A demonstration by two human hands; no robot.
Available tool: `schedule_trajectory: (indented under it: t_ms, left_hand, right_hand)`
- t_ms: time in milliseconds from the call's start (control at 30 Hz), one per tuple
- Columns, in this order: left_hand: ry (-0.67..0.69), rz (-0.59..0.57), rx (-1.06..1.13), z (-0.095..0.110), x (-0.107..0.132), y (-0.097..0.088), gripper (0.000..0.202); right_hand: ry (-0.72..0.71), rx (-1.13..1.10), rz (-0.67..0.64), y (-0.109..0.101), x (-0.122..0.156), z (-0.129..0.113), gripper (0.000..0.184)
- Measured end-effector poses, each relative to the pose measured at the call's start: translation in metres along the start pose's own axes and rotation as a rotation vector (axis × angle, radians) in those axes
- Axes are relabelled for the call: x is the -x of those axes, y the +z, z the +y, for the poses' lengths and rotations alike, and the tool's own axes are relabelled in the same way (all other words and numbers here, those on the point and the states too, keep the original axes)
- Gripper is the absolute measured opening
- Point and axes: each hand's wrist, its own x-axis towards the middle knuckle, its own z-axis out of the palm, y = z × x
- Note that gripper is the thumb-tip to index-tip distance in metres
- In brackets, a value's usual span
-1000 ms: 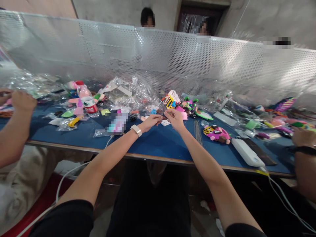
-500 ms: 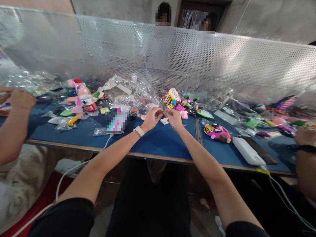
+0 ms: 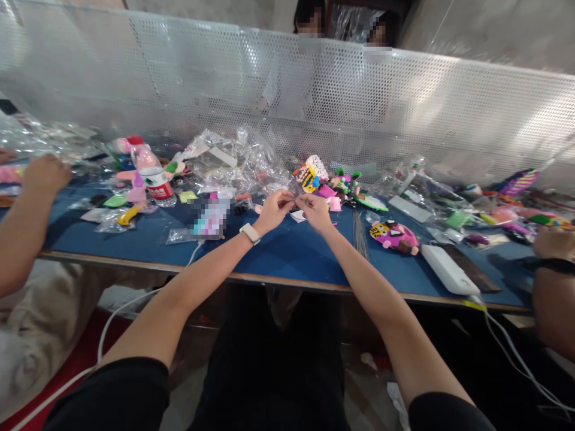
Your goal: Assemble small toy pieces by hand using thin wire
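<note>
My left hand [image 3: 275, 211] and my right hand [image 3: 314, 211] meet above the middle of the blue table [image 3: 287, 257]. Fingers of both are pinched together, nearly touching at the tips. Whatever they hold is too small to make out. Just under them lies a small white piece [image 3: 298, 216]. Beyond my right hand sit a colourful clay figure [image 3: 311, 173] with a white speckled top and a pink clay piece [image 3: 331, 197]. A phone with a lit screen [image 3: 212, 219] lies to the left of my left hand. Thin wires [image 3: 360, 230] lie in a bundle at the right.
A water bottle [image 3: 156, 179] stands at the left among clay pieces. Crumpled clear bags [image 3: 238, 161] line the perforated metal screen [image 3: 202, 78]. At the right are a pink clay figure [image 3: 394, 236] and a white power bank [image 3: 449, 269]. Co-workers' arms [image 3: 31, 209] flank both sides.
The view has tilted and shifted slightly. Both my hands stay pinched together at the same place, with only small finger movement. The person behind the screen has moved a little to the right.
</note>
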Motion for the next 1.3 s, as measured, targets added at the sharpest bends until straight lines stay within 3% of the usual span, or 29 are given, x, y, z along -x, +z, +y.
schedule_trajectory:
  t_ms: [233, 400, 533, 767, 867, 1067, 1300]
  left_hand:
    - [-0.161, -0.02, 0.244, 0.005, -0.001, 0.0, 0.034]
    - [-0.156, -0.04, 0.27, 0.008, -0.001, 0.0, 0.032]
    - [-0.018, -0.035, 0.086, 0.012, 0.001, -0.002, 0.022]
    - [0.135, 0.06, -0.341, 0.021, 0.005, -0.006, 0.013]
    - [0.168, 0.054, -0.436, 0.021, 0.005, -0.006, 0.004]
    - [0.204, 0.016, -0.572, 0.021, 0.006, -0.007, 0.016]
    - [0.215, -0.052, -0.634, 0.015, 0.005, -0.013, 0.003]
  right_hand:
    - [-0.127, 0.073, -0.018, -0.004, 0.001, -0.01, 0.047]
    - [-0.18, 0.137, 0.022, -0.005, 0.004, -0.019, 0.041]
    - [-0.158, 0.106, 0.035, -0.002, 0.003, -0.014, 0.04]
    - [0.042, -0.084, 0.0, 0.006, -0.001, 0.001, 0.049]
    - [0.007, -0.03, 0.017, 0.006, -0.001, 0.001, 0.049]
    - [0.007, -0.032, 0.001, 0.009, -0.001, 0.004, 0.044]
    - [-0.054, 0.033, 0.009, 0.011, 0.002, -0.003, 0.042]
